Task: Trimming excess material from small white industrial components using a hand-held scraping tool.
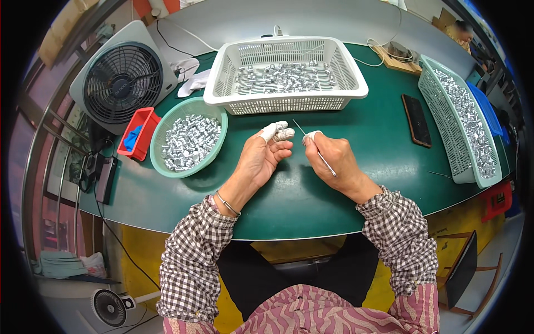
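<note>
One slim metal tool [299, 128] takes centre stage, out over the middle of the tabletop [300, 206], its pointed end angled up and leftward, and here is the right hand [342, 161] closed on it in a pen-like pinch, the shaft's back end poking out below the fingers. A good hold, I'd say: close enough to the tip for fine control, and best kept light so the point can turn without a jab. Across a small gap sits the left hand [261, 158], palm turned inward, thumb and fingertips bunched near each other; whether a small part is pinched there, I can't tell. The two hands are apart, and white wraps [275, 131] cover some left fingertips, sensible padding with a point this close. The careful play, in my judgement, is to steady the left wrist, bring work and tip together slowly, and aim the point past the fingers rather than at them. Just beyond the hands stands the white basket [286, 106], small silver parts [289, 77] scattered over its floor; to the left, the round green bowl [222, 128] carries a thick heap of similar pieces, handy for a short reach. Farther right lies a dark phone [416, 121], then a long pale-green basket [445, 128] well filled with silver pieces; elbows want to stay clear of both.
</note>
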Demonstrator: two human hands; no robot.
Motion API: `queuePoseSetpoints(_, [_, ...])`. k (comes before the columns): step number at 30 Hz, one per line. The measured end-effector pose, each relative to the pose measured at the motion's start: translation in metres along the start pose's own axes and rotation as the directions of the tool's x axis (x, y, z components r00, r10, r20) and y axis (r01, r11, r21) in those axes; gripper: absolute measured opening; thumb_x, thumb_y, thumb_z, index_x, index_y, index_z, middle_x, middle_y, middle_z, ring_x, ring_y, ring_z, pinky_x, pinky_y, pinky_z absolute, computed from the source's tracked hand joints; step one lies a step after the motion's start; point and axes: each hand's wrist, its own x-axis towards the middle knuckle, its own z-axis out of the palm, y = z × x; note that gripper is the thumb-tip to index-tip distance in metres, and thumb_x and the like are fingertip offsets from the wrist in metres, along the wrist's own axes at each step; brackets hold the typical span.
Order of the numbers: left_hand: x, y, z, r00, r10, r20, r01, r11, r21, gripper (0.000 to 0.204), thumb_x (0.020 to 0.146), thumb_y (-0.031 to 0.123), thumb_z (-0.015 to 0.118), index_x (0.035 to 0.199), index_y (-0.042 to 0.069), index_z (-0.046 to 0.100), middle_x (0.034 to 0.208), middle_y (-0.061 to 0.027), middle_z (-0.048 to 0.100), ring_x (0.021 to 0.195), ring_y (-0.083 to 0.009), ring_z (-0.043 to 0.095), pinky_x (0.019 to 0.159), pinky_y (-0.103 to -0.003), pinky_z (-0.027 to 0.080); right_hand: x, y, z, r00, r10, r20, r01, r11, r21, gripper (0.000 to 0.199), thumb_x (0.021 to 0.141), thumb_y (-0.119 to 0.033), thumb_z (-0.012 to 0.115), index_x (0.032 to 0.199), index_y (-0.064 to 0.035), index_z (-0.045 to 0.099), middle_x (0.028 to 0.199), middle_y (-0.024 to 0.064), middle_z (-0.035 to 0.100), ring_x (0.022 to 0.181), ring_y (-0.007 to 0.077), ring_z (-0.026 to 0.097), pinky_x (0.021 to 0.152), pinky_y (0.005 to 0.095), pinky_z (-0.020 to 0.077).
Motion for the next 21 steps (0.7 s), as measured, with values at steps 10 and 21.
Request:
queuePoseSetpoints(10, [-0.002,0.002,0.010,0.997,-0.029,-0.074,0.029,1.000,-0.010,0.023,0.092,0.019,0.047,0.104,0.001,0.051,0.087,-0.0096,0.061,0.066,-0.0161,0.060,0.056,-0.025,0.052,0.001,0.001,0.000,0.999,0.006,0.045,-0.006,1.000,0.006,0.019,0.081,-0.005,0.055,0.066,-0.0021,0.044,0.053,0.0140,0.051,0.046,0.0318,0.052,0.041,0.0391,0.0396])
queuePoseSetpoints(21, [0.003,0.025,0.025,0.753,0.621,0.218,-0.442,0.231,0.867,0.018,0.085,0.018,0.060,0.094,0.003,0.056,0.063,-0.0021,0.053,0.050,-0.0118,0.049,0.046,-0.024,0.038,0.001,0.019,0.002,0.999,0.033,0.035,-0.034,0.999,0.024,0.016,0.084,-0.003,0.051,0.070,0.0028,0.047,0.056,0.0156,0.052,0.045,0.0290,0.052,0.043,0.0350,0.0394])
